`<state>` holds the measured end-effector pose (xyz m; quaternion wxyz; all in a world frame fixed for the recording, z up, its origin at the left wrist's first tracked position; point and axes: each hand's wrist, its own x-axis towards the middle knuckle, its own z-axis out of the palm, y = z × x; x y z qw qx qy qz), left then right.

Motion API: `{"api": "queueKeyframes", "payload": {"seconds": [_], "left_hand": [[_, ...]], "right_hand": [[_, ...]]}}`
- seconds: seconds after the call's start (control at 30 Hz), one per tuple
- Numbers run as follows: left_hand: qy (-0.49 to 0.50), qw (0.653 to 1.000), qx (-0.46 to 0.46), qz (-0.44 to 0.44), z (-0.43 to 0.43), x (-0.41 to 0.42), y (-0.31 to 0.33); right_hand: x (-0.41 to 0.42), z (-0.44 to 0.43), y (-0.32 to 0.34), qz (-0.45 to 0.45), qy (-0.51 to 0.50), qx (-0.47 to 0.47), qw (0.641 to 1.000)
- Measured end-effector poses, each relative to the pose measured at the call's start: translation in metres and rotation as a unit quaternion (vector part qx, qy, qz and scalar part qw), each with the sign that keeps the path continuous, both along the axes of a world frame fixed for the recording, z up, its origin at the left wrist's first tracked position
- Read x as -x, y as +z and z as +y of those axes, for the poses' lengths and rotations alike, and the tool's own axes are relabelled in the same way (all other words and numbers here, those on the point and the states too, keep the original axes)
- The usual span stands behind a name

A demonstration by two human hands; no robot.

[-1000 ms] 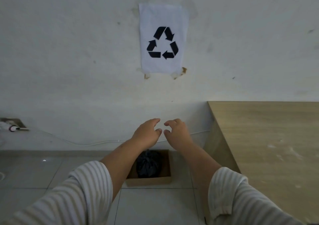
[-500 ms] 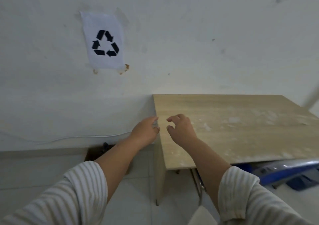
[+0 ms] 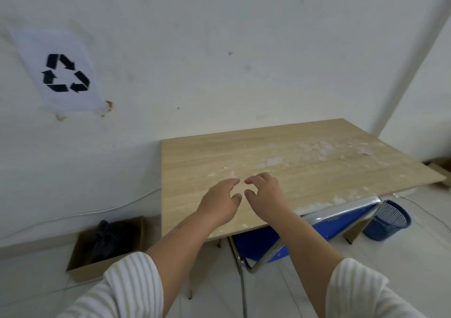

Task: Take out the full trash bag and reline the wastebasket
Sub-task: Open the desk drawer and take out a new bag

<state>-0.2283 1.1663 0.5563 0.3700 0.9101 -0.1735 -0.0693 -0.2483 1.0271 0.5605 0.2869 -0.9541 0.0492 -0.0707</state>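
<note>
A tied black trash bag (image 3: 107,239) sits inside a brown cardboard box (image 3: 85,269) on the floor by the wall, at the lower left. A blue mesh wastebasket (image 3: 388,220) lies tilted on the floor beyond the table's right end. My left hand (image 3: 219,203) and my right hand (image 3: 266,195) are stretched out side by side in front of me, over the near part of the table. Their fingers are loosely curled and hold nothing. Both hands are far from the bag and from the wastebasket.
A light wooden table (image 3: 317,161) with white flecks on it stands against the white wall. A blue chair with a metal frame (image 3: 266,244) is tucked under it. A recycling sign (image 3: 61,71) hangs on the wall. A white cable (image 3: 102,210) runs along the wall.
The view has swung right: the sign and the box with the bag slid to the left, and the table, chair and wastebasket came into view. My hands keep the same pose.
</note>
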Motion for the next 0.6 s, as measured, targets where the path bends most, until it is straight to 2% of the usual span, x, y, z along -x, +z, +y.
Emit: {"api": "queueKeyframes", "payload": {"seconds": [0.2, 0.4, 0.6], "left_hand": [[-0.013, 1.000, 0.000, 0.022, -0.089, -0.036, -0.003], [-0.065, 0.998, -0.013, 0.007, -0.201, -0.055, 0.010], [-0.041, 0.999, 0.022, 0.022, -0.319, -0.050, 0.006]], "right_hand": [[-0.028, -0.094, 0.001, 0.013, -0.021, 0.016, 1.000], [-0.034, -0.198, 0.003, 0.000, -0.067, 0.013, 0.998], [-0.032, -0.313, 0.001, -0.007, -0.062, 0.021, 0.998]]}}
